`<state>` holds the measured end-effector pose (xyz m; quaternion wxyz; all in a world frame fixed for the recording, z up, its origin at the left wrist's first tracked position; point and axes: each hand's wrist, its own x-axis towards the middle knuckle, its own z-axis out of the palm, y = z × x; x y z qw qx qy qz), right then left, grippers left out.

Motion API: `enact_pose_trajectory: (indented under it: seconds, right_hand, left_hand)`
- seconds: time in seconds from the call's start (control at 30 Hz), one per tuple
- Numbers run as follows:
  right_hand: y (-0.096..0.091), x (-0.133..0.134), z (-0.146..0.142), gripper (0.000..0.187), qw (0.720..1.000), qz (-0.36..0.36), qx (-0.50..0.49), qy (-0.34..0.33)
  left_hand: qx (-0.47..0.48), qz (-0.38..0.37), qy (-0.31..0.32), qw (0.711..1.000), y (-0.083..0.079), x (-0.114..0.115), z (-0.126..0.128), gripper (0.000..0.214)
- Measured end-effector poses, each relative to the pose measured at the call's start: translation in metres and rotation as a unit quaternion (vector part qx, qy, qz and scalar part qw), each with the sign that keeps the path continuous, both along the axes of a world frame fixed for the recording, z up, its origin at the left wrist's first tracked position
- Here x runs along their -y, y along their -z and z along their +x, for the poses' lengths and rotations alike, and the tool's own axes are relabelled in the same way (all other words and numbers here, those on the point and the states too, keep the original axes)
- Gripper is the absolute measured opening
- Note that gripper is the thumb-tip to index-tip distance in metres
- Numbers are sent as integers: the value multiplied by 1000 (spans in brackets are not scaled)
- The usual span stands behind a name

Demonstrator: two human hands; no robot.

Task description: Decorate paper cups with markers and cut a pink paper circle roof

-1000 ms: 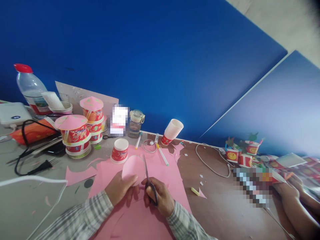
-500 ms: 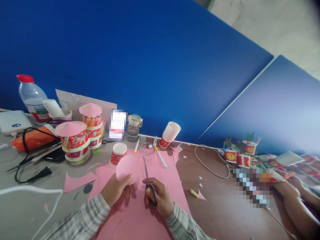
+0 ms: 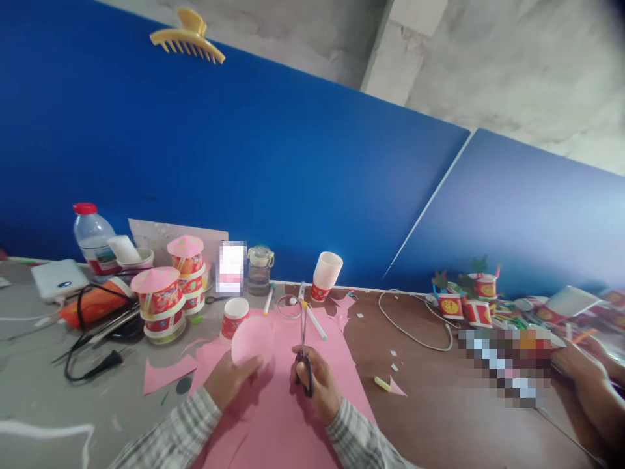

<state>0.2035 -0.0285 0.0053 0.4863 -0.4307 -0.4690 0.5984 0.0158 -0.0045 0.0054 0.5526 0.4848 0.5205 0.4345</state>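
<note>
Between the thumb and fingers of my left hand (image 3: 234, 376) is a round pink paper disc (image 3: 251, 340), held up over the table. My right hand (image 3: 317, 381) grips dark-handled scissors (image 3: 303, 355), their blades pointing away from me and apart from the disc. Beneath both hands lie large pink paper sheets (image 3: 286, 423). Just behind the disc stands a red and white paper cup (image 3: 235, 317). A ring of tape (image 3: 290, 306) and a white marker (image 3: 316, 323) lie on the far part of the sheets.
Left, stacked paper-cup models with pink cone roofs (image 3: 156, 281) stand near a plug cable (image 3: 105, 368) and a bottle (image 3: 95, 244). At the back are a water jar (image 3: 260, 270) and stacked cups (image 3: 326, 273) before a blue partition (image 3: 293, 169). Another person's hands (image 3: 581, 365) are at right.
The view has tilted up and levelled, showing more wall and a yellow hair claw clip on the partition. The scissors have swung more upright and their blades look closer together. The disc stays held.
</note>
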Motion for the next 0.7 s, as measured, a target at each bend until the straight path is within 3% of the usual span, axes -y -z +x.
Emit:
enact_pose_trajectory:
  seconds: [0.17,0.3,0.57,0.7]
  right_hand:
    - [2,5,-3,52,999,2,-19,-46]
    - [5,7,-6,43,998,5,-33,-62]
    - [6,0,-8,41,997,13,-62,47]
    - [10,-3,-9,45,993,9,-68,98]
  left_hand:
    - [-29,23,9,999,-8,2,0,24]
    - [-46,24,15,999,-5,3,0,23]
    - [-86,7,53,995,15,3,7,27]
    - [-97,-4,110,989,15,11,12,25]
